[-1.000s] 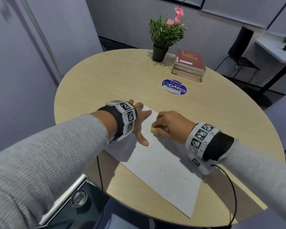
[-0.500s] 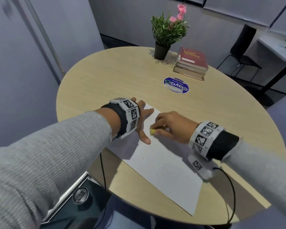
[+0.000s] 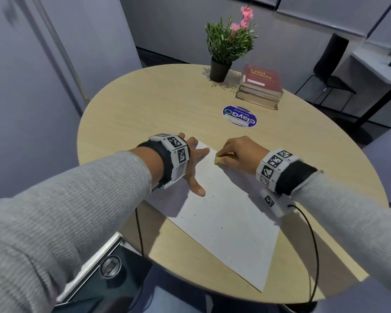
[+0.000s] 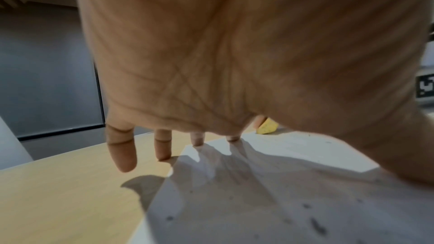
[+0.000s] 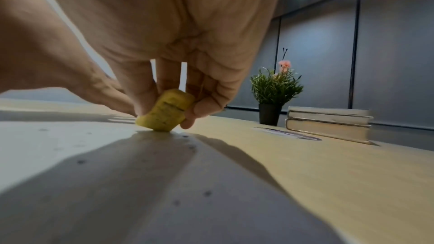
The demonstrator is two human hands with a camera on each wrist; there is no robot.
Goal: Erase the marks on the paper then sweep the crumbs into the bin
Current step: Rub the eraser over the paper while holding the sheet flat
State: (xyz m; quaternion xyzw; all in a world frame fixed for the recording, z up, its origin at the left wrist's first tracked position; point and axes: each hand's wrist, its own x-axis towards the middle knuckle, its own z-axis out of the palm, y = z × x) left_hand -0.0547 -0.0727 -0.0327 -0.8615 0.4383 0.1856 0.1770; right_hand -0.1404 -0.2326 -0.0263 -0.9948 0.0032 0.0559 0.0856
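Paper (image 3: 224,213) lay slantwise on the round wooden table (image 3: 145,105) in the head view, its far corner near the table's centre and its near corner towards five o'clock, with dark crumbs (image 3: 209,196) scattered over it. At the sheet's far corner the left hand (image 3: 190,163) was spread flat, fingers straight, pressing the page down and gripping nothing. Just at its three o'clock the right hand (image 3: 242,153) pinched a small yellow eraser (image 3: 217,159) whose tip touched the paper. A potted plant (image 3: 226,48) and a stack of books (image 3: 261,86) stood at twelve to one o'clock on the table, a blue round sticker (image 3: 239,115) between them and the hands. A dark bin (image 3: 113,274) sat on the floor at seven o'clock, below the table edge.

From the left wrist, the fingers (image 4: 121,147) hung straight — two tips on bare wood, two on the sheet's edge — and the eraser showed beyond them at two o'clock.

From the right wrist, thumb and fingers (image 5: 140,88) curled round the eraser, tilted, its lower corner on the paper, crumbs strewn around it.
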